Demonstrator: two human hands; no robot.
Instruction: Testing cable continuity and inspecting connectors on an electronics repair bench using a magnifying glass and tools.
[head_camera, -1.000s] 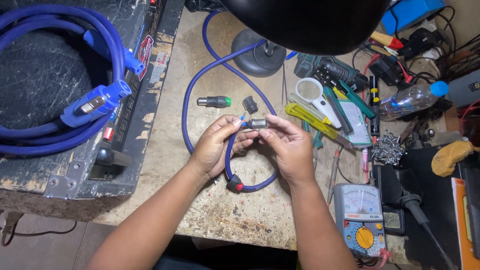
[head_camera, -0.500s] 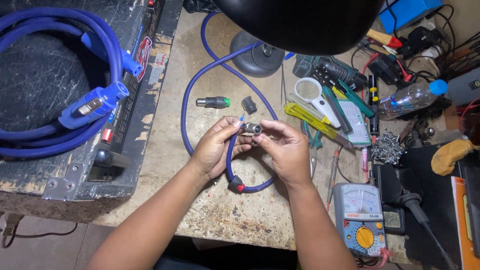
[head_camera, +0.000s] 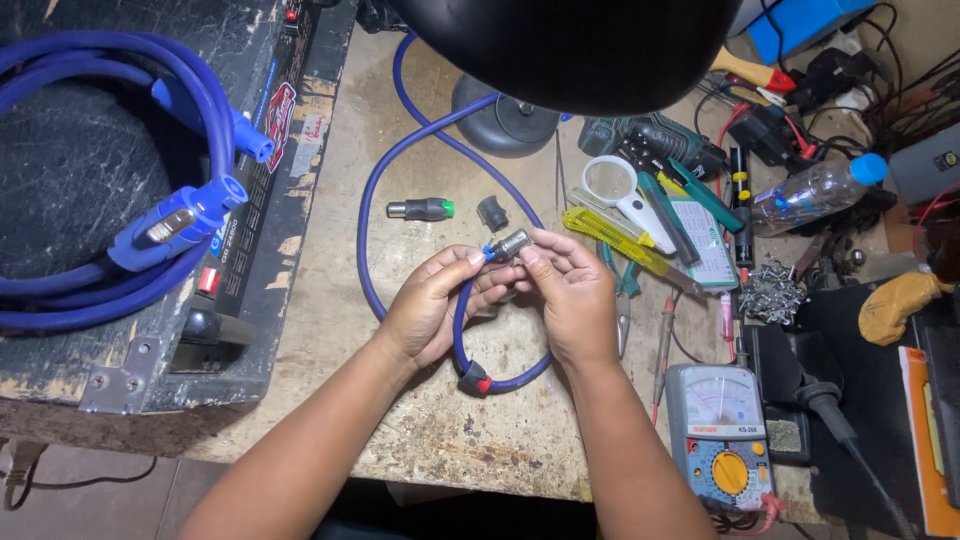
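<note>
Both hands (head_camera: 500, 290) pinching, seemingly, small metal connector (head_camera: 510, 243) between fingertips.

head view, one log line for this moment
left hand + right hand: pinch small metal connector | thin blue cable end | worn workbench

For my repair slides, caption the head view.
Both hands, left hand and right hand, hold a small metal connector on a blue cable.
</note>
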